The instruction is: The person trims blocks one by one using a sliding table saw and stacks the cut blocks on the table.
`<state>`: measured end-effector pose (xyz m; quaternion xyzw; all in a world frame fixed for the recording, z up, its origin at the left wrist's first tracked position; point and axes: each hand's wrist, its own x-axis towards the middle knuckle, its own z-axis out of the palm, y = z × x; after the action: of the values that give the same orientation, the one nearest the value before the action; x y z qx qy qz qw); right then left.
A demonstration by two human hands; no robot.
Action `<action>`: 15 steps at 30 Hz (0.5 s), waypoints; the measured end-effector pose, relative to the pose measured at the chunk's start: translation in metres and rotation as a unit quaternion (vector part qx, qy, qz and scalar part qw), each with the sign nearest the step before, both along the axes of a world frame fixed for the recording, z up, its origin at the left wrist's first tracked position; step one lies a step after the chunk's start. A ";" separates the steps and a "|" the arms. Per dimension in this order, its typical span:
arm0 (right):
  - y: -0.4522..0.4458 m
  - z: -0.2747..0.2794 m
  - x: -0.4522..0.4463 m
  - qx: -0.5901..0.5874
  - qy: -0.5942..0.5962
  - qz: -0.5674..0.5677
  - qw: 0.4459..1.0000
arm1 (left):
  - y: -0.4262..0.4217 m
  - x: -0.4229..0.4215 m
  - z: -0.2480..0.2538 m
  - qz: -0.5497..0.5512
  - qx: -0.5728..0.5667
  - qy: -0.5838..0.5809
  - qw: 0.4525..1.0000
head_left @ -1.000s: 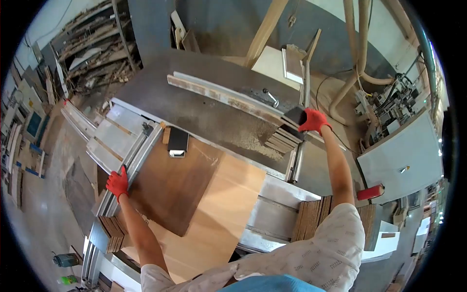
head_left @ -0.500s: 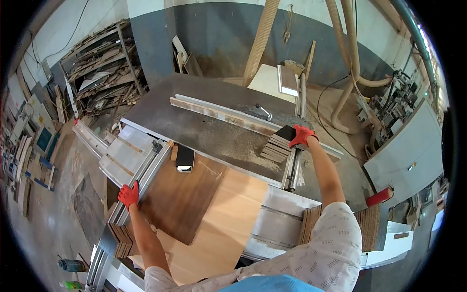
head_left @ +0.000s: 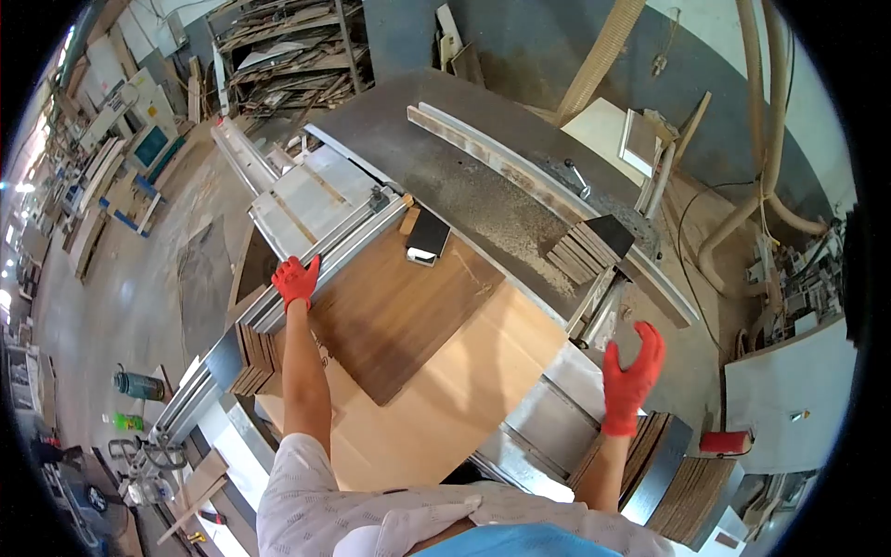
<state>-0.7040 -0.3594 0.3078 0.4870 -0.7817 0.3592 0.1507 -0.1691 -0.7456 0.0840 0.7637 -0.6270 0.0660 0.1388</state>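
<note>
My left hand (head_left: 296, 282), in a red glove, rests on the metal fence rail (head_left: 345, 243) at the left side of a saw table, its fingers spread. My right hand (head_left: 634, 379), also red-gloved, hangs open in the air with thumb and fingers apart, holding nothing. It is above and beside a stack of boards (head_left: 654, 455) at the lower right. A brown wood-grain panel (head_left: 399, 311) lies on a larger pale panel (head_left: 464, 385) between my arms. Beyond my right hand, a small stack of dark-topped boards (head_left: 589, 249) sits by the rip fence (head_left: 501, 167).
A small black block (head_left: 428, 234) stands by the brown panel's far corner. Another board stack (head_left: 249, 357) is at the lower left. Sawdust covers part of the dark saw table (head_left: 371, 116). A hose (head_left: 603, 60) rises behind it, and a scrap-filled rack (head_left: 292, 46) stands at the back.
My right hand has let go of the dark-topped stack and drawn back towards me. That stack stays by the fence. My left hand remains on the rail while the view has shifted.
</note>
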 end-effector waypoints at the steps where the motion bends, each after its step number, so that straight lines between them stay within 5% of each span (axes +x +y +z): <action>1: 0.020 0.013 -0.004 0.005 0.011 -0.018 1.000 | 0.008 -0.005 0.001 0.001 -0.001 -0.004 1.000; 5: 0.110 0.051 -0.042 0.050 0.018 -0.079 0.996 | 0.052 -0.077 0.015 0.047 -0.162 -0.016 0.986; 7: 0.155 0.064 -0.056 0.097 0.015 -0.106 0.989 | 0.078 -0.136 0.015 -0.086 -0.274 0.140 0.947; 10: 0.218 0.065 -0.063 0.178 0.050 -0.137 0.973 | 0.124 -0.238 0.054 -0.149 -0.073 0.154 0.974; 15: 0.318 0.034 -0.077 0.227 0.061 -0.171 0.957 | 0.121 -0.331 0.037 -0.080 0.056 0.138 0.986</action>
<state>-0.7807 -0.0415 0.3419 0.3883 -0.9036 0.1108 0.1429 -0.4996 -0.6248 0.1210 0.7194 -0.6637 -0.0867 0.1857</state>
